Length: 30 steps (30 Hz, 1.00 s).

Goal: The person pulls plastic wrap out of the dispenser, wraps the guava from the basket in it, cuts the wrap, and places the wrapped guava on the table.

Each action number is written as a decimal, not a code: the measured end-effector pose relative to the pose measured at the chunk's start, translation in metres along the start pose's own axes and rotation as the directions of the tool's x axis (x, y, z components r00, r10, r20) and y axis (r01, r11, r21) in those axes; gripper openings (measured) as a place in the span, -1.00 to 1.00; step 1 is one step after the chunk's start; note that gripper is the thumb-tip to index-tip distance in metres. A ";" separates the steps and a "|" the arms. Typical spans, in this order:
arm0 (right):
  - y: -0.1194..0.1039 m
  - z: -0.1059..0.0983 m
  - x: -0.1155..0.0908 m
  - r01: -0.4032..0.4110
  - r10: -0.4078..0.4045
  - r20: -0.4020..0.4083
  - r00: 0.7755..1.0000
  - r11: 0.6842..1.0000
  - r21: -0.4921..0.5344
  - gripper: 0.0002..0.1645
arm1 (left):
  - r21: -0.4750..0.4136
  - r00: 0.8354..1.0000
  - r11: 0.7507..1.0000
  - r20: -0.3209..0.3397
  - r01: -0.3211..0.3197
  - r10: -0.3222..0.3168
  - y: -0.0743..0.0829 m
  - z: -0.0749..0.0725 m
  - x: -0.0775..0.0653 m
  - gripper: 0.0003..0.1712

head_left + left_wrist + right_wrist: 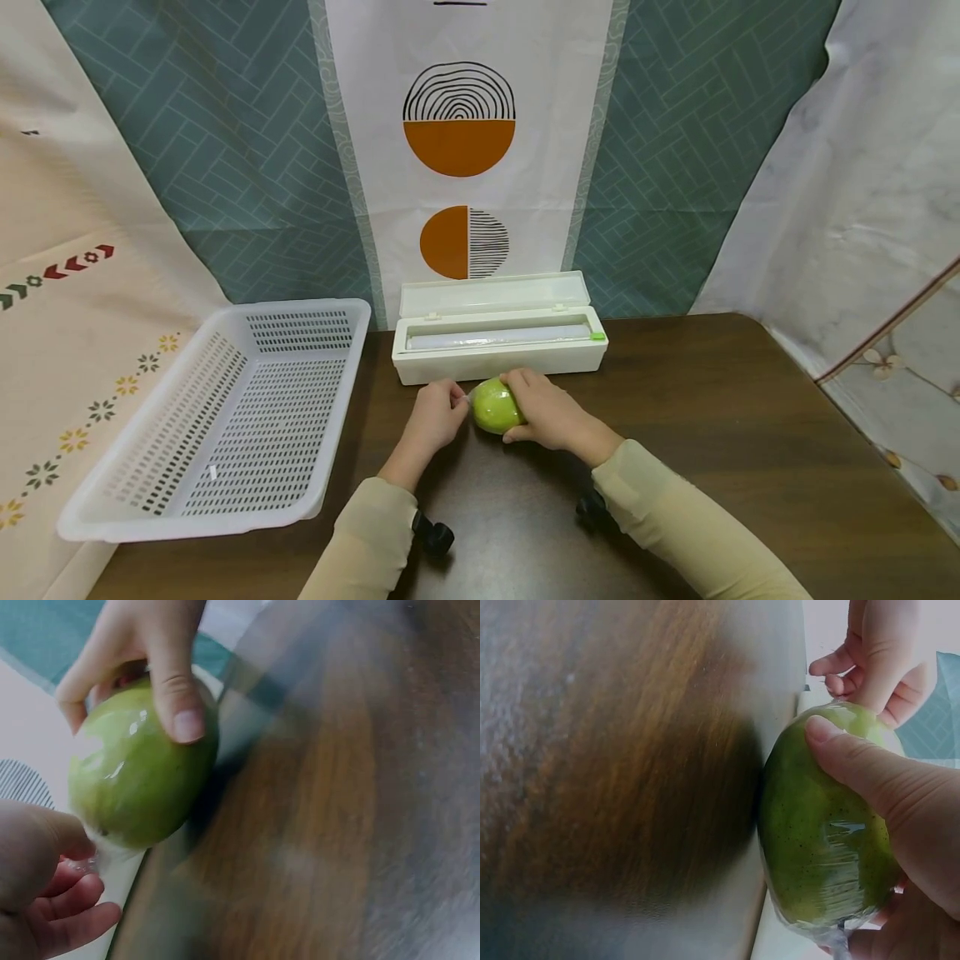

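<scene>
A green mango [493,408] wrapped in clear, shiny cling film is held low over the table, just in front of a white cling film box. My right hand [551,412] grips the mango from the right, thumb on the near side and fingers over the far side. At its left end my left hand [437,414] pinches a gathered twist of film [105,859] between thumb and fingers. In the right wrist view, another twisted film tail [838,946] sticks out at the mango's opposite end, and wrinkles run across the wrap.
The white box [498,367] stands at the table's back with its lid raised, a film roll [498,336] inside and a green slider [597,336] at its right. On the left sits a white perforated basket [285,433]. Patterned cloths hang behind the brown table [712,417].
</scene>
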State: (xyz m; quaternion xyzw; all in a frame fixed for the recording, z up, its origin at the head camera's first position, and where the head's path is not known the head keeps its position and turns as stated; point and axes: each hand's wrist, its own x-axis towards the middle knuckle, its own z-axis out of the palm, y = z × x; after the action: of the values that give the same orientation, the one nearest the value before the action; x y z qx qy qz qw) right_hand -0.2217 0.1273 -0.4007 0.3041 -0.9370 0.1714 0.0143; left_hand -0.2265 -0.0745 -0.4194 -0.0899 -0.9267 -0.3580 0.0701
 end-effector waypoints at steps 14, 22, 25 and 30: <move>0.001 0.001 0.000 -0.011 0.011 0.012 1.000 1.000 0.009 -0.04 | -0.558 0.933 0.751 0.270 0.354 -0.238 -0.010 -0.009 -0.004 -0.74; 0.002 0.002 0.000 -0.010 0.010 0.018 1.000 1.000 0.013 -0.05 | -0.572 0.934 0.751 0.316 0.330 -0.170 -0.017 -0.008 -0.001 -0.69; 0.002 0.002 0.000 -0.011 0.011 0.019 1.000 1.000 0.009 -0.05 | -0.541 0.941 0.785 0.299 0.304 -0.158 -0.016 -0.005 0.001 -0.67; 0.001 0.000 0.001 -0.004 0.004 0.018 1.000 1.000 0.011 -0.05 | -0.439 0.954 0.862 0.260 0.255 -0.150 -0.013 -0.003 0.005 -0.76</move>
State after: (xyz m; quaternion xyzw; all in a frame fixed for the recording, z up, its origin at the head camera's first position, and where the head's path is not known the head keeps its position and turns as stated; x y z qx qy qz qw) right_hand -0.2229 0.1279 -0.4012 0.3037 -0.9368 0.1737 0.0039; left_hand -0.2335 -0.0851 -0.4248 -0.0444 -0.8192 -0.5642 -0.0932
